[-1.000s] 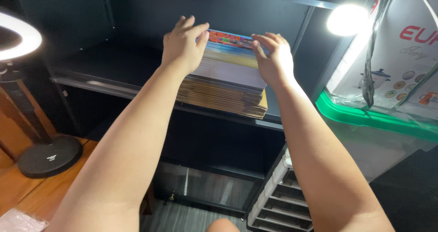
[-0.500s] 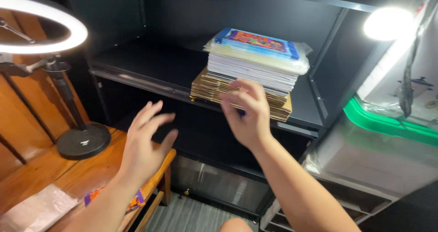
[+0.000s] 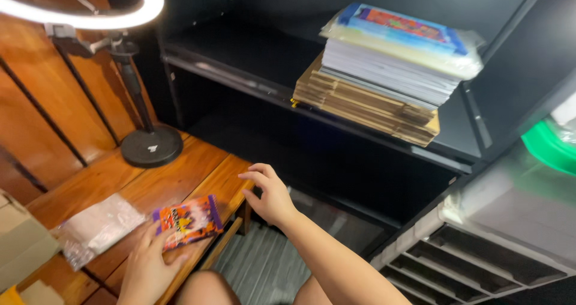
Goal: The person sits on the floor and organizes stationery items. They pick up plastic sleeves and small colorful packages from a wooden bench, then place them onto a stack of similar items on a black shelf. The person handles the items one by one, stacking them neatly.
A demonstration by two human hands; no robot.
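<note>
Both your hands have dropped from the shelf to the wooden table [image 3: 180, 173]. Your left hand [image 3: 147, 269] pinches 1 glossy orange-purple snack packet [image 3: 187, 221]; your right hand [image 3: 270, 194] hovers open, empty.

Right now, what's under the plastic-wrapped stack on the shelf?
Under the plastic-wrapped stack lies a pile of flattened brown cardboard, resting on the black shelf. Only the cardboard's front and side edges show; its top is covered, so anything between them can't be seen.

orange-purple packet [image 3: 187, 221], brown wooden table [image 3: 150, 185]
</note>
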